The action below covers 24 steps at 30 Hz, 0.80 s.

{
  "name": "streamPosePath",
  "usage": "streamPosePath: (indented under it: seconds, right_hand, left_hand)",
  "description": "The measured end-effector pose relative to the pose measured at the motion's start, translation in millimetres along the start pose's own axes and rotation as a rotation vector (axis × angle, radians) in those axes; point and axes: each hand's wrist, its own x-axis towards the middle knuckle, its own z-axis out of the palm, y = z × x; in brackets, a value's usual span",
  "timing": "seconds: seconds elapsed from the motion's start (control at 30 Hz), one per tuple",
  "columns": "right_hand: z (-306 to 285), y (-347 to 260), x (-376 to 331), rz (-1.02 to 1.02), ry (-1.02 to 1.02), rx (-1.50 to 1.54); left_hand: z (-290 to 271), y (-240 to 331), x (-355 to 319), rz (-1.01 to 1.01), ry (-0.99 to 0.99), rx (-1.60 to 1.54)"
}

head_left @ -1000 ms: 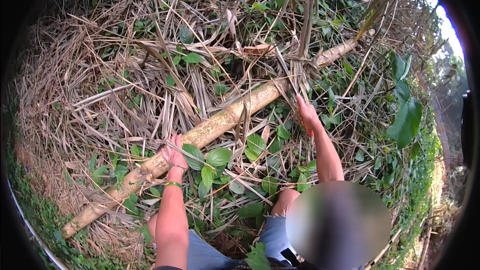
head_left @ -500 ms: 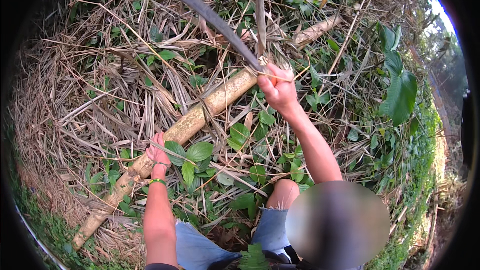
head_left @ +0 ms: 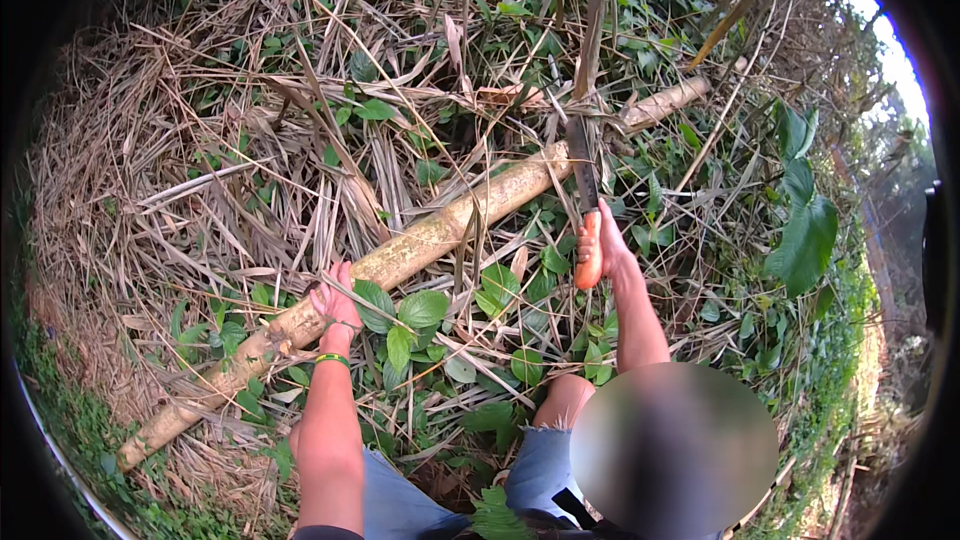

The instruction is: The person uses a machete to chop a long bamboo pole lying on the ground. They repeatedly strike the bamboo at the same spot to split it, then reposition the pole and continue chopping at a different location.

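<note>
A long, pale, mottled wooden pole (head_left: 440,232) slants from the lower left to the upper middle. My left hand (head_left: 337,305) grips it in its lower half, beside a knobby stub. In my right hand (head_left: 610,242) is a machete (head_left: 584,170), held by its orange handle with my fingers wrapped round it. The dark blade stands nearly upright in view, at the pole's far end. Its tip is lost among dry leaves, so I cannot tell how deep it reaches.
Another cut length of wood (head_left: 665,105) lies beyond the blade. A dry upright stalk (head_left: 594,25) rises just behind it. Dry leaves and green plants cover the ground, with a large leaf (head_left: 805,240) at right. My bent knee (head_left: 565,400) is near my right forearm.
The machete has swung from reaching far up and left to standing nearly upright at the pole's end. My right hand has come down and slightly right. My left hand stays on the pole.
</note>
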Motion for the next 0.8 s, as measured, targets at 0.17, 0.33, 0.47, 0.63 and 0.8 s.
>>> streamPosePath:
  seconds: [0.17,0.33,0.47,0.63,0.8]
  right_hand:
    - [44,45,-6,-0.493,0.532,-0.537]
    - [82,-9,-53,-0.782,0.587,-1.344]
    - [162,-47,-104,-0.968,0.319,-1.634]
    - [135,-61,-74,-1.085,0.175,-1.656]
    - [-1,-101,-14,-0.509,0.835,-1.633]
  left_hand:
    - [2,6,0,0.018,-0.01,0.005]
    - [-8,13,-7,-0.013,-0.012,-0.038]
    - [-15,9,-8,-0.028,-0.036,-0.02]
    - [-21,8,-9,-0.038,-0.076,-0.019]
    - [2,31,1,-0.039,-0.109,-0.064]
